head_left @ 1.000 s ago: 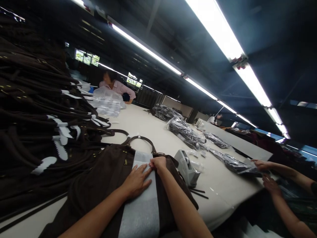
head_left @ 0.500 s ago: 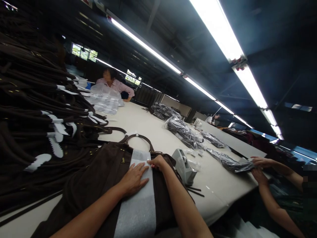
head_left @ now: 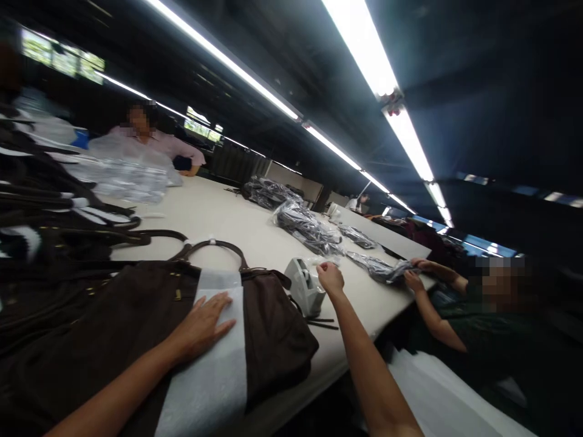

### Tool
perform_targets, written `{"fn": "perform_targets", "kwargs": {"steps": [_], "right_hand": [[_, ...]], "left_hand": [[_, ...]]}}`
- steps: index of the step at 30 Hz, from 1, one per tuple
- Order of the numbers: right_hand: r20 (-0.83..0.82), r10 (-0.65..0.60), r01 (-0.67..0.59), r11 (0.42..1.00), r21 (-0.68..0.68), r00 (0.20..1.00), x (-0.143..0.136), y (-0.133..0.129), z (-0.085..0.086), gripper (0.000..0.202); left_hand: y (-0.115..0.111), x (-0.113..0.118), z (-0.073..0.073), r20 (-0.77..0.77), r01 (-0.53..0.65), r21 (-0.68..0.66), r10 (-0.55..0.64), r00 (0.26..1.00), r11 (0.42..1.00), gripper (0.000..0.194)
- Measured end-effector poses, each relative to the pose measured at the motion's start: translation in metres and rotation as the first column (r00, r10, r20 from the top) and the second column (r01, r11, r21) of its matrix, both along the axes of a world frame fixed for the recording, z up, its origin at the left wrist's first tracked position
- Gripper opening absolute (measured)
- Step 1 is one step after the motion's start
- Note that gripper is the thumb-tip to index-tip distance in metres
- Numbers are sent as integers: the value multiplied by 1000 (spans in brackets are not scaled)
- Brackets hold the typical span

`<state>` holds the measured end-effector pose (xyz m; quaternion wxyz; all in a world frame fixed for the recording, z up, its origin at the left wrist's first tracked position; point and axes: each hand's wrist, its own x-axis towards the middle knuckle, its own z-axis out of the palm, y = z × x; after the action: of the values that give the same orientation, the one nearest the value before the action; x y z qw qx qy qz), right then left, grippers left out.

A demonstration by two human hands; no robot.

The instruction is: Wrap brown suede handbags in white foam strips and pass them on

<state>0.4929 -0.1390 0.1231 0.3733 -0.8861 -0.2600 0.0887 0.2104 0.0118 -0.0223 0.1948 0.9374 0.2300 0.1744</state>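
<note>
A dark brown handbag (head_left: pixel 277 340) with a looped handle (head_left: pixel 218 244) lies on the table in front of me. A strip of white foam sheet (head_left: pixel 204 388) is wrapped over its middle. My left hand (head_left: pixel 200 328) rests flat on this sheet, fingers stretched out. Beside the bag's right end stands a grey tape dispenser (head_left: pixel 306 291). Just right of its top, my right hand (head_left: pixel 331 278) is closed in a pinch. Whatever is between those fingertips, if anything, is too small to make out.
More brown bags (head_left: pixel 54 243) with white-wrapped handles are piled at left. Plastic-wrapped bundles (head_left: pixel 300 224) lie along the pale table (head_left: pixel 195 206). A co-worker's hands (head_left: pixel 416 273) handle one at right. Another person (head_left: pixel 155 145) is behind clear plastic at the far side. White sheets (head_left: pixel 437 394) are lower right.
My right hand has left the top of the foam sheet and moved right to the tape dispenser. My left hand stays on the sheet. The camera view has swung right.
</note>
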Motion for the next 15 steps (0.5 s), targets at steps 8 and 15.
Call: {"fn": "perform_targets", "kwargs": {"steps": [8,15], "right_hand": [[-240,-17,-9,994,-110,971,52,-28,-25,20],[-110,26,-16,996,92,994,47,-27,-27,12]], "left_hand": [[25,14,-32,77,-6,46,2,997,999,65],[24,11,-28,90,-8,58,2,996,998,62]]}}
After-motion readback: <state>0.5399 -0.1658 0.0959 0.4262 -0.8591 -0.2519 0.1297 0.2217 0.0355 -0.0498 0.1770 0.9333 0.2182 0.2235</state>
